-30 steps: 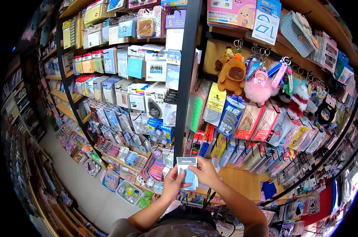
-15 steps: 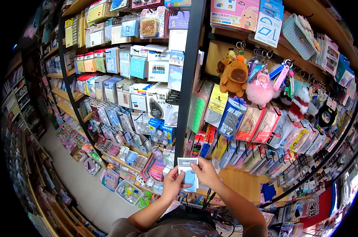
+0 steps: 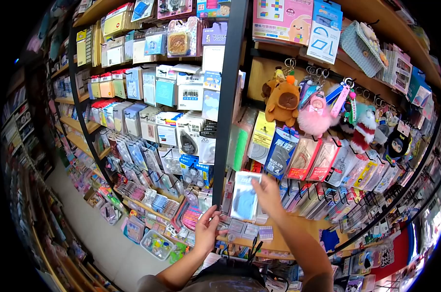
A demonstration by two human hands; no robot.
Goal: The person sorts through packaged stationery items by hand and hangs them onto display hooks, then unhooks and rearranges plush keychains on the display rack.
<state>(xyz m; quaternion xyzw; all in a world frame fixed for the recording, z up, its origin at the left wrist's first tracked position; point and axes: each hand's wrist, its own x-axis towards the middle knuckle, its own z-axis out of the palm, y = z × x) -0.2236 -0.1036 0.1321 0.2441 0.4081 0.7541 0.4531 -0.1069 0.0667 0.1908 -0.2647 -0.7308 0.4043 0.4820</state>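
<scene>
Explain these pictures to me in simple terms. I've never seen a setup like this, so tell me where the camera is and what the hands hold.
There is no machine here, just a person's bare hands. The one camera is worn on the head, looking forward and down through a wide, rounded lens. The right hand has a flat white-and-blue packet in its grip. The left hand is partly open, and I see nothing held in it. Below the packet, small packs lie on a wooden shelf. Around them hang packaged goods and a brown plush keyring.
</scene>
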